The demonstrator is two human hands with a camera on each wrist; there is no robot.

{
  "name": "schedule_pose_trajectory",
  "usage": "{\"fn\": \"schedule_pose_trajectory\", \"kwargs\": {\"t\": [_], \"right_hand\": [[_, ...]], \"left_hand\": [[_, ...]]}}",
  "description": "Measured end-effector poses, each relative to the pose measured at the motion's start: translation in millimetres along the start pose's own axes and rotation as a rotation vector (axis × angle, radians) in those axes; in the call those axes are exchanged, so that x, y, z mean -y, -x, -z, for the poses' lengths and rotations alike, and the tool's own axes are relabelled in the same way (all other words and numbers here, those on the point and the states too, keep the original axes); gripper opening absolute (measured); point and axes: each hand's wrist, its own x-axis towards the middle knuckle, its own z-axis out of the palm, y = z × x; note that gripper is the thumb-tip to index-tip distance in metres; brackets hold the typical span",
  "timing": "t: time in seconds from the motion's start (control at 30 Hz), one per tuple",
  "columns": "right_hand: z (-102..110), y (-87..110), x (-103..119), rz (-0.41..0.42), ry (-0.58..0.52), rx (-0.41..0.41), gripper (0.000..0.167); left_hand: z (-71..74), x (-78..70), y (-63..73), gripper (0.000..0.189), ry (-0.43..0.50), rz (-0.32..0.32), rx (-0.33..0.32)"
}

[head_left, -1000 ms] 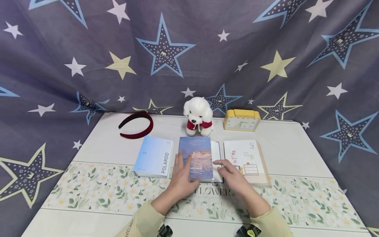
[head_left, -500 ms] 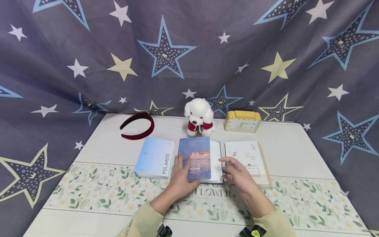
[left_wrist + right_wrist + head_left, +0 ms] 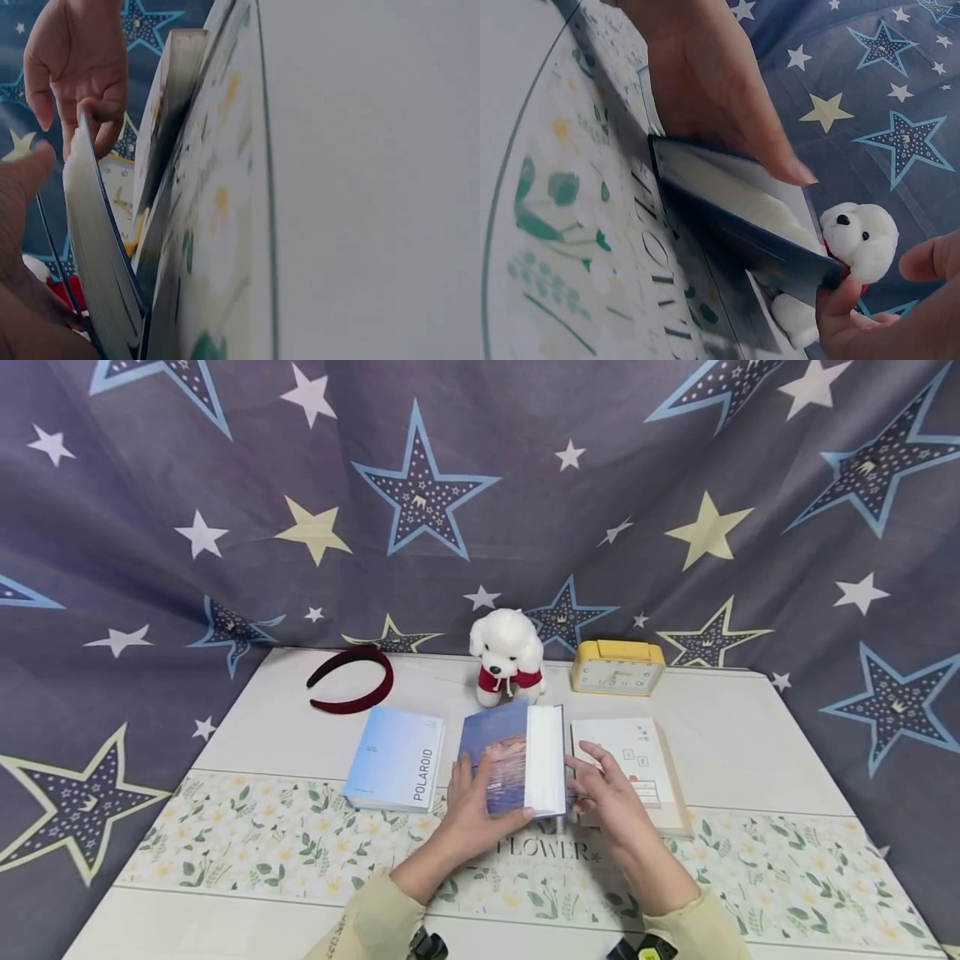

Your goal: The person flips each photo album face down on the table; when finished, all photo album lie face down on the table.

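A photo album (image 3: 506, 756) with a blue sea-and-cliff cover stands tilted up, its white page edges facing upward in the head view. My left hand (image 3: 480, 814) holds it from the left, fingers against the front cover and thumb near the lower edge. On the other side, my right hand (image 3: 611, 797) touches the outside of the dark back cover (image 3: 742, 240) with its fingertips. The right thumb (image 3: 922, 259) stays apart from the album in the right wrist view. Page edges (image 3: 94, 210) show between the covers in the left wrist view.
A blue POLAROID album (image 3: 396, 758) lies to the left, a white illustrated album (image 3: 663, 777) to the right. Behind are a dark red headband (image 3: 378, 689), a white plush dog (image 3: 508, 643) and a yellow alarm clock (image 3: 618, 668). A starry curtain (image 3: 480, 435) hangs at the back.
The photo album was lying flatter with its cover facing up; it has turned up so its page edges show. My right hand moved slightly right, then its fingers met the back cover.
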Motion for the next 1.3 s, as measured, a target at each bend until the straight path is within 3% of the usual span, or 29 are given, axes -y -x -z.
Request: {"fn": "schedule_pose_trajectory", "kwargs": {"t": [0.2, 0.37, 0.67, 0.83, 1.0, 1.3], "right_hand": [[-4.6, 2.5, 1.3, -0.019, -0.115, 0.035, 0.047], [-6.6, 4.0, 0.8, -0.022, -0.211, 0.095, 0.040], [-13.3, 1.7, 0.3, -0.007, -0.186, 0.171, 0.035], [-17.6, 0.7, 0.3, 0.033, -0.138, 0.201, 0.037], [-23.5, -0.4, -1.7, 0.080, -0.081, 0.226, 0.040], [-29.7, -1.3, -4.9, 0.102, 0.030, 0.253, 0.046]], "left_hand": [[-4.2, -10.5, 0.7, 0.105, 0.037, -0.005, 0.050], [-5.2, -19.0, 0.4, 0.101, 0.070, -0.009, 0.055], [1.1, -32.0, -3.1, 0.099, 0.142, 0.020, 0.069], [3.9, -37.1, -5.3, 0.096, 0.317, 0.042, 0.091], [5.9, -38.4, -7.7, 0.091, 0.527, 0.013, 0.111], [14.1, -39.5, -8.2, 0.092, 0.668, 0.033, 0.120]]}}
